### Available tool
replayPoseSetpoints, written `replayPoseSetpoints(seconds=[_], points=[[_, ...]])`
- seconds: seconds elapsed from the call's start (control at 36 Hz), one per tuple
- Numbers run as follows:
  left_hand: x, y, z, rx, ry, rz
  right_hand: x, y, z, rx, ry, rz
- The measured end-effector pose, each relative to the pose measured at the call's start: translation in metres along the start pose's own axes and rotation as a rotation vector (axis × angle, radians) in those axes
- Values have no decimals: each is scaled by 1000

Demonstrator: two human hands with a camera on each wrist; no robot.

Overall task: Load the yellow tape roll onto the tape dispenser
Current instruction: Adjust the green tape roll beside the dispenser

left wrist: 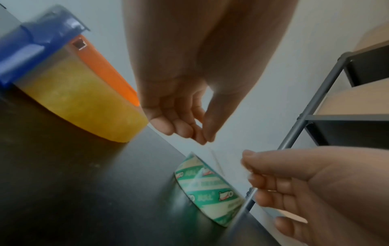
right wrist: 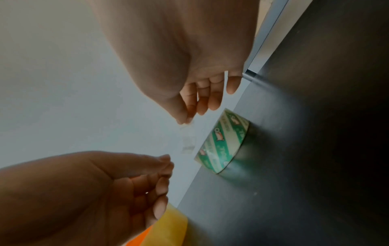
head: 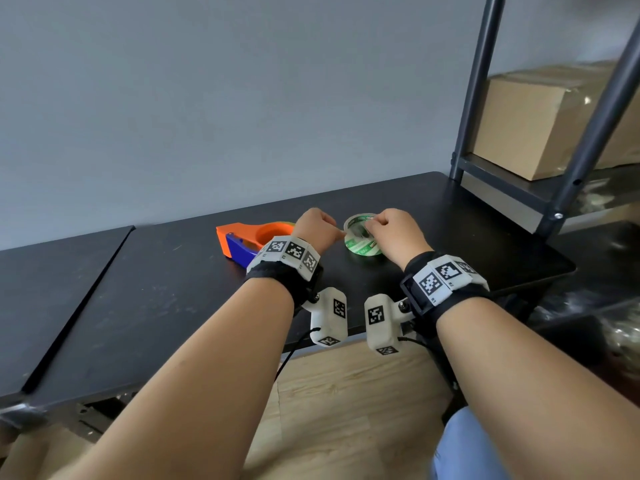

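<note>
The orange and blue tape dispenser [head: 242, 241] lies on its side on the black table [head: 166, 278]. The yellow tape roll [left wrist: 80, 99] lies flat against its orange body [left wrist: 101, 66], beside the blue part [left wrist: 25, 50]. A green and white tape roll [head: 362, 245] lies flat to the right. My left hand [left wrist: 207, 139] and right hand [right wrist: 185, 120] hover just above that roll, each with thumb and fingertips pinched. A thin clear strip of tape [right wrist: 187, 141] hangs from my right fingertips toward my left hand [right wrist: 166, 164]. In the head view the fingertips of both hands are hidden.
A dark metal shelf frame [head: 575, 168] stands at the table's right end, with a cardboard box [head: 540, 123] on it. A grey wall runs behind the table. A second black tabletop [head: 52, 299] adjoins on the left. Wooden floor [head: 346, 410] shows below the front edge.
</note>
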State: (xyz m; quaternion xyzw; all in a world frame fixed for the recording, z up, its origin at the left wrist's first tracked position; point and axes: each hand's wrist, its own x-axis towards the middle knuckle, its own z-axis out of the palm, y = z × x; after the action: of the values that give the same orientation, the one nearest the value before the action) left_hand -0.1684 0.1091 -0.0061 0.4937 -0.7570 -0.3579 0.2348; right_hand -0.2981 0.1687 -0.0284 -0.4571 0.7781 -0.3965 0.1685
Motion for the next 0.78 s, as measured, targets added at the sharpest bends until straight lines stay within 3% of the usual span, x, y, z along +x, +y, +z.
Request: replayPoseSetpoints(seconds=[0.25, 0.44, 0.78], points=[[12, 6, 12, 91, 14, -18, 10, 5, 6, -139, 22, -21], [21, -4, 22, 172, 16, 45, 16, 11, 12, -242, 42, -11], [23, -1, 26, 242, -7, 44, 17, 16, 12, -152, 75, 9]])
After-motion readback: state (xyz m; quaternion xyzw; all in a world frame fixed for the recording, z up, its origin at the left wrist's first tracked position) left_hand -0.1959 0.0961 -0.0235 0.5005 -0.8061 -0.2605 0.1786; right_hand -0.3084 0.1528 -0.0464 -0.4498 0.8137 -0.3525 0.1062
